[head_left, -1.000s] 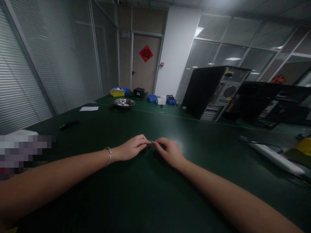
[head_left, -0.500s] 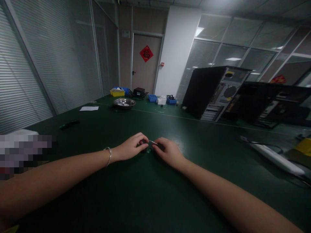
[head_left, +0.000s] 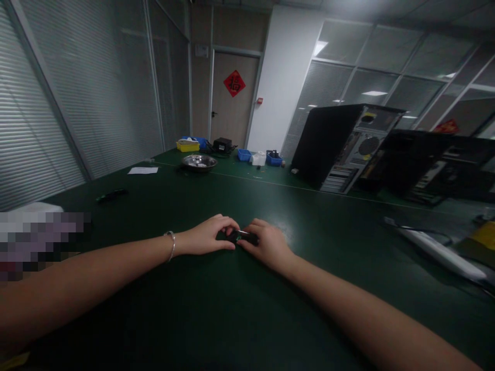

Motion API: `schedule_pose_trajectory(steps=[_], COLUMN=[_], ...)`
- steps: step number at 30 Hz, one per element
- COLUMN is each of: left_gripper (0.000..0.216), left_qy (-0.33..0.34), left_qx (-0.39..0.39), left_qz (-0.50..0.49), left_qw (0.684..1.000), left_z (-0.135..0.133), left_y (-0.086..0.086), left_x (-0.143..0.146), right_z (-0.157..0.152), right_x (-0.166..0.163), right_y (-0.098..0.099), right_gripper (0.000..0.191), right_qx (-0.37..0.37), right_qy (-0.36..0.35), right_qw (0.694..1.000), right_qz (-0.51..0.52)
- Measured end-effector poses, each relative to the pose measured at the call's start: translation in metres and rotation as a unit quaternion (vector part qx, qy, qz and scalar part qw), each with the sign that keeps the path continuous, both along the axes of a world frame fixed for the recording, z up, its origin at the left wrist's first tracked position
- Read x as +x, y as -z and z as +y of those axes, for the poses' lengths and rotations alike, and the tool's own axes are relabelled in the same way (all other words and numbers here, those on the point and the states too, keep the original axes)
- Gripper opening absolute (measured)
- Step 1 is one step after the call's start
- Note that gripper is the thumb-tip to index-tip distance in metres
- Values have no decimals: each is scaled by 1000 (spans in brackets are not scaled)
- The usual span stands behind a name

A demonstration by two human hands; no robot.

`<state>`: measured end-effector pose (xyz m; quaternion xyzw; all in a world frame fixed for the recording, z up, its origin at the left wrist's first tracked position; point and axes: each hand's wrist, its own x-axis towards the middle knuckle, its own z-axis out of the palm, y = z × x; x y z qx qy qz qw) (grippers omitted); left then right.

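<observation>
Near the middle of the green table (head_left: 185,314), both hands meet around a small dark object (head_left: 251,237) with a green patch and a thin silvery strip along its top. My right hand (head_left: 270,242) pinches its right end between thumb and fingers. My left hand (head_left: 211,235), below a bracelet-ringed wrist, curls its fingers over the left end, while its thumb lies stretched along the near side. The fingers cover much of the object, so its kind cannot be made out. A similar black and green object (head_left: 112,196) lies farther left on the table.
A metal bowl (head_left: 199,163) and a white paper (head_left: 143,170) lie toward the back left. Yellow (head_left: 188,147) and blue bins (head_left: 244,154) line the far edge. Black computer towers (head_left: 328,147) stand at the right, with a white power strip (head_left: 444,252) nearer me.
The left thumb has moved down and away from its fingers, and more of the dark object shows between the hands. The silvery strip now lies along it. The view has shifted slightly.
</observation>
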<state>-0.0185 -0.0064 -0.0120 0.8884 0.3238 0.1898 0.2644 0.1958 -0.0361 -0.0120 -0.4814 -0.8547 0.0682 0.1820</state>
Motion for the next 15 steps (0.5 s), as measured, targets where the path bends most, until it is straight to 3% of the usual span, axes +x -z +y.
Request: schedule_pose_trajectory(steps=[8,15], left_gripper=[37,38], left_qy=[-22,-18], left_qx=[-8,-65], left_qz=[-11,-80], left_qw=[1000,995], left_z=[-1,0], left_y=[1,4], left_x=[1,3], right_z=[0,2], right_x=[-2,1], right_y=[0,2], right_gripper=[16,16], right_qx=[3,-8], right_qy=[5,22], right_qw=[1000,997], right_qz=[5,67])
